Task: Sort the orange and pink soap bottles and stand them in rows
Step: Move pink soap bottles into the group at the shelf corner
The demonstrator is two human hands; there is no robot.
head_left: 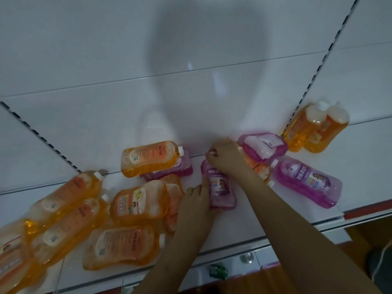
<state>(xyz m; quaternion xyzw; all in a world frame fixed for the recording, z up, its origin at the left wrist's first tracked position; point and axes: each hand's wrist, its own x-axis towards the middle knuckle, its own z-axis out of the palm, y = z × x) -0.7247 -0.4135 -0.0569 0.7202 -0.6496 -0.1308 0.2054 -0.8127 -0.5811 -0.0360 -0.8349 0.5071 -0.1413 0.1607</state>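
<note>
both forearms outstretched, left grip (pixel 198 193) & right grip (pixel 222 153) fingers curled

One head-worn wide-angle view — close, forward and steeply down onto a white shelf (pixel 212 115).
</note>
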